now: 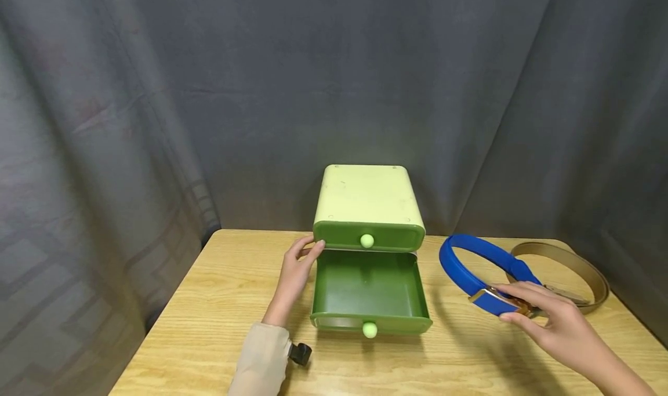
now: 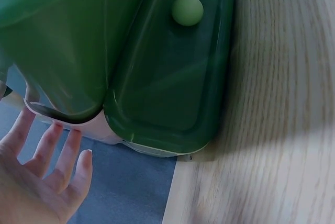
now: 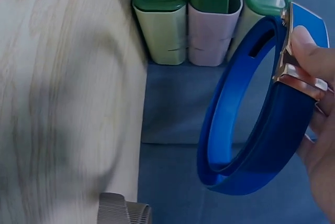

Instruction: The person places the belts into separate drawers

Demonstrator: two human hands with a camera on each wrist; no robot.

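Note:
A small drawer unit [image 1: 369,193] with a pale yellow-green top stands on the table. Its middle drawer [image 1: 371,324], green with a round light-green knob, is pulled out and shows a bare inside. My left hand [image 1: 294,274] touches the unit's left side, its thumb near the top drawer's corner; in the left wrist view its fingers [image 2: 63,156] lie extended against the pink side wall. To the right, above the table, my right hand [image 1: 558,320] pinches a coiled blue belt [image 1: 461,274] by its gold-edged buckle [image 3: 299,51]. Part of the fingers is hidden behind the belt.
A coiled brown belt [image 1: 597,286] lies on the wooden table [image 1: 209,303] at the right, partly behind the blue belt. Grey curtains [image 1: 334,83] hang behind the table and at both sides. A black strap piece [image 1: 300,354] sits at the left wrist.

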